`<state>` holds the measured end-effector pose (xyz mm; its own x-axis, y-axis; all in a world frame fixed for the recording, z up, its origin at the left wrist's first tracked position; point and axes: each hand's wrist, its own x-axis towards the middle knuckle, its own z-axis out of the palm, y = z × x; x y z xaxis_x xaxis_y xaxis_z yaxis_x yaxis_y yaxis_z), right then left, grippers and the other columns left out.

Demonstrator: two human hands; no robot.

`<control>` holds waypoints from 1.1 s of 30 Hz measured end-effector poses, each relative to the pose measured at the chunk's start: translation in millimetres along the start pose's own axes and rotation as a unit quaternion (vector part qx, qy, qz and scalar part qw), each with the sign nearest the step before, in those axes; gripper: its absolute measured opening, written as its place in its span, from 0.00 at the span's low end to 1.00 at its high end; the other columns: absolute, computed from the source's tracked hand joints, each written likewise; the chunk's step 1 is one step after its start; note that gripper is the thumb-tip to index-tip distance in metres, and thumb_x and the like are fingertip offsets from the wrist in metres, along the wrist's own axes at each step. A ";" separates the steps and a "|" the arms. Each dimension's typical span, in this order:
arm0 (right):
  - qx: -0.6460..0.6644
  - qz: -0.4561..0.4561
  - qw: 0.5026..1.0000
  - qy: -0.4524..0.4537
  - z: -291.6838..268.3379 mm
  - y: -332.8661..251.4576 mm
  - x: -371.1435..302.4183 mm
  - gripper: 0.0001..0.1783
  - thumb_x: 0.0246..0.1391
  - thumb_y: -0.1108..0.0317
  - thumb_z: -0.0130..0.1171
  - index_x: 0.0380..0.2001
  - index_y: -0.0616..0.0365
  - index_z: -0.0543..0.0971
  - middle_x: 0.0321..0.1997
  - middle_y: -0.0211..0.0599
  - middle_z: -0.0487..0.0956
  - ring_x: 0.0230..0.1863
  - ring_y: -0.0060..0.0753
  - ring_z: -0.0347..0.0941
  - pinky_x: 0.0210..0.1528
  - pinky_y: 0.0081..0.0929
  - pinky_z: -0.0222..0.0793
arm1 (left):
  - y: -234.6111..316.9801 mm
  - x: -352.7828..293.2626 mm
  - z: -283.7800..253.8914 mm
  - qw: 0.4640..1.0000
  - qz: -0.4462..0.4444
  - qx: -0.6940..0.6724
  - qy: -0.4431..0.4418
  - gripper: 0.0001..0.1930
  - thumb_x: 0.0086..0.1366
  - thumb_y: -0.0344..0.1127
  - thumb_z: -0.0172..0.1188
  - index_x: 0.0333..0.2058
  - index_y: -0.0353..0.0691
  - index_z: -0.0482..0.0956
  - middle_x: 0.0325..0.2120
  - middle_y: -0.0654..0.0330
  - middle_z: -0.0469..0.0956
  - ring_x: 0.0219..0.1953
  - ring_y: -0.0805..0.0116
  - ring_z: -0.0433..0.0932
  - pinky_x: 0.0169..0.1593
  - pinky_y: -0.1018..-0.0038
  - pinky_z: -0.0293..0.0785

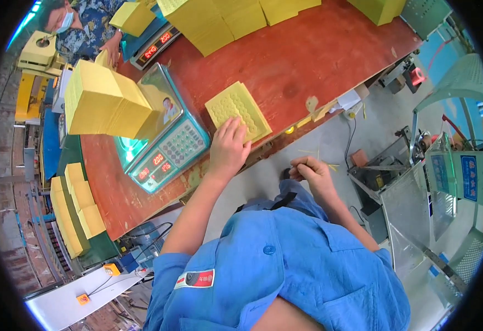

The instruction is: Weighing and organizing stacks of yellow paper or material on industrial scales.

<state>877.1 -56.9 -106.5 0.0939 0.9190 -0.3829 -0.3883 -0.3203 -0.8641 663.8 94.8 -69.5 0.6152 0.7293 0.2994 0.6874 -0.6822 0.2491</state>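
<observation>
My left hand [230, 144] rests on a small stack of yellow paper sheets [232, 106] at the near edge of the red table. Its fingers lie stretched over the sheets, which bear a rounded, scalloped pattern. My right hand [314, 175] hangs in the air past the table edge, fingers curled in; whether anything is in it is hidden. Left of the stack stands a teal digital scale [164, 160] with a keypad and lit red displays. A tall block of stacked yellow paper [106, 102] sits on its pan.
Large yellow paper stacks [219, 22] line the back of the red table [285, 60]. A second scale [156, 47] stands at the far left, beside a masked co-worker [89, 27]. More yellow bundles [76, 207] lie at left. Metal frames and a mesh chair [462, 83] stand on the right.
</observation>
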 end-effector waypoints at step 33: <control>-0.267 -0.419 0.853 -0.157 273.4 -202.1 64.7 0.18 0.52 0.77 0.57 0.48 0.65 0.76 0.28 0.27 0.74 0.29 0.17 0.67 0.33 0.20 0.65 | -78.9 -66.4 -275.4 0.855 -0.249 -0.407 0.206 0.11 0.68 0.37 0.57 0.32 0.35 0.79 0.22 0.69 0.74 0.25 0.83 0.71 0.29 0.80 0.68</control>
<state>711.1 130.1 132.7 -0.1497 0.8660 0.4772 0.1761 0.4983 -0.8490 462.4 85.8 144.7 0.0214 0.9735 0.2276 0.2256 -0.2265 0.9475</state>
